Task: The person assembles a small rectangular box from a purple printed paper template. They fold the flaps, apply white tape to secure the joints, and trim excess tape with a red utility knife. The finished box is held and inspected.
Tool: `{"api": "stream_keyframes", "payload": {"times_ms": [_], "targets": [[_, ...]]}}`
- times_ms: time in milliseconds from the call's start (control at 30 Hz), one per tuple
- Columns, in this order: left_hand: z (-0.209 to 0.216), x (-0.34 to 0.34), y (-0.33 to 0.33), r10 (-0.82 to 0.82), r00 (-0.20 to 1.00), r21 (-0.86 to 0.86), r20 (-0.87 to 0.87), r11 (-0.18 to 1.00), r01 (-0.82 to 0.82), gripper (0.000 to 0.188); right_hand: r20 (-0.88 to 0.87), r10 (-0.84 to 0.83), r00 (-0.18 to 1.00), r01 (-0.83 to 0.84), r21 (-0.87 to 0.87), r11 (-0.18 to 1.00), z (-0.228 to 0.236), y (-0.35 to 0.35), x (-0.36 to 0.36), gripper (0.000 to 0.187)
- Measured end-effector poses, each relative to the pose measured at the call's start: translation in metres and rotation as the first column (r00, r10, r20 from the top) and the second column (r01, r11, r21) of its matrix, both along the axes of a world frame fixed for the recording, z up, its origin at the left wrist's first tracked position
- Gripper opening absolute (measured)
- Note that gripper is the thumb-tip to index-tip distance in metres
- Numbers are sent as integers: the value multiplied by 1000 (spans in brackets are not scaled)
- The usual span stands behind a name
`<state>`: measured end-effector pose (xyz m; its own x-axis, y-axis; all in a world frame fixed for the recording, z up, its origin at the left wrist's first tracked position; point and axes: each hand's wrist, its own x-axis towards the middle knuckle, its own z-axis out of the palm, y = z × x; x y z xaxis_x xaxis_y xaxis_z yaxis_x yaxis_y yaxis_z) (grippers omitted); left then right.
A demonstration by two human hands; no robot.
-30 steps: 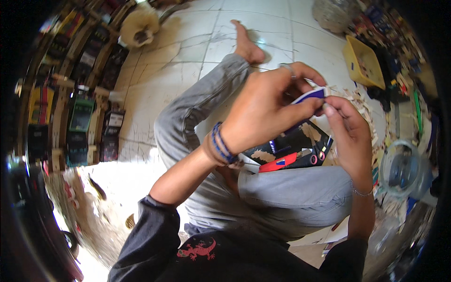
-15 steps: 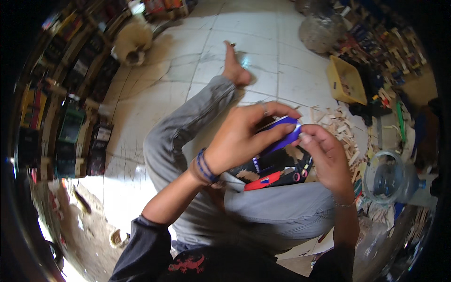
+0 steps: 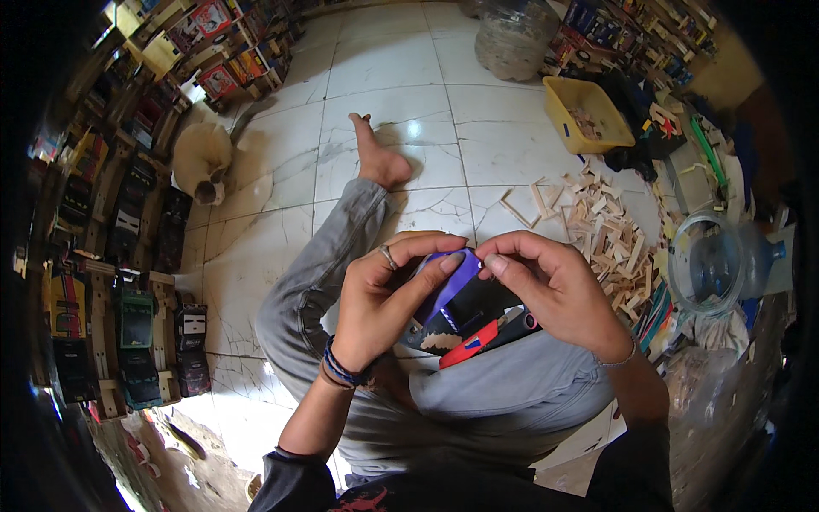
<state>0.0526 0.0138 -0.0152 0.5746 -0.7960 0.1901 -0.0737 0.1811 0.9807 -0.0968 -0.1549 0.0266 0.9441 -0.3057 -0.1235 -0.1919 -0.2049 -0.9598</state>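
Between my two hands is a thin purple piece (image 3: 458,285), perhaps sticker sheet or plastic. My left hand (image 3: 384,294) grips it with the thumb on top and the index finger behind. At its upper right corner, my right hand (image 3: 554,286) has thumb and index fingertip pinched together; a small whitish bit shows there. Below the hands, on my lap, lies a dark board or tray (image 3: 482,303), partly covered by the fingers. A red utility knife (image 3: 469,345) rests along its near edge, beside a black tube-like object (image 3: 517,326) with a pink-ringed end.
Small wooden strips (image 3: 610,226) are heaped on the tiles to the right. Beyond them stands a yellow tub (image 3: 589,115); a clear water jug (image 3: 708,256) lies nearer. Wooden toy trucks (image 3: 141,333) line the left side. A cat (image 3: 203,158) is on the floor at far left.
The view has shifted, so the hands appear lower and more central. The purple piece is tilted more upright, and both hands keep their hold at its upper right corner.
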Motion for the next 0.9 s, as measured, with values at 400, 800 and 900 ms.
{"api": "stream_keyframes", "payload": {"times_ms": [400,800,900], "targets": [[5,-1,1,0,999,41,37,999,-1,22,104,-44,994,63,-188,980,-5,0,0,18],[3,-2,2,-10,1000,50,19,999,9,26,154,-39,987,65,-172,983,-11,0,0,15],[5,-4,3,-27,991,48,-131,998,33,30,179,-22,984,61,-215,975,-10,0,1,16]]}}
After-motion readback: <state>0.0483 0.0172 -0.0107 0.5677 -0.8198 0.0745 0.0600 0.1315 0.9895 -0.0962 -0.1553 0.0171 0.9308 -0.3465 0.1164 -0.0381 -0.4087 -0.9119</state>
